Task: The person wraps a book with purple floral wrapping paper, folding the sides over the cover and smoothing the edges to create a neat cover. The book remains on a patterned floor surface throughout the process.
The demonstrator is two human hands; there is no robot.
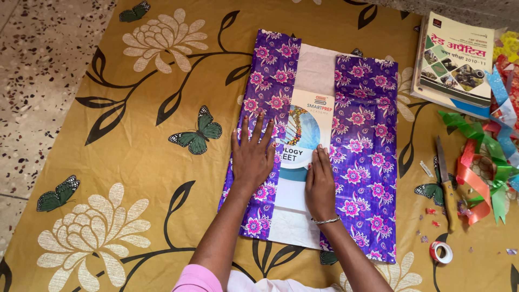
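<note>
Purple floral wrapping paper point(363, 140) folded around flat white book point(303, 162) on yellow flowered cloth point(135, 162), long axis pointing away from wearer | left hand point(253, 157) fingers spread, flat on left flap | right hand point(320, 184) flat (fingers together) on right flap edge.

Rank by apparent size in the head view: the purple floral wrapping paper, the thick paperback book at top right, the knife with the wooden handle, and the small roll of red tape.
1. Purple floral wrapping paper
2. Thick paperback book
3. Knife with the wooden handle
4. Small roll of red tape
</note>
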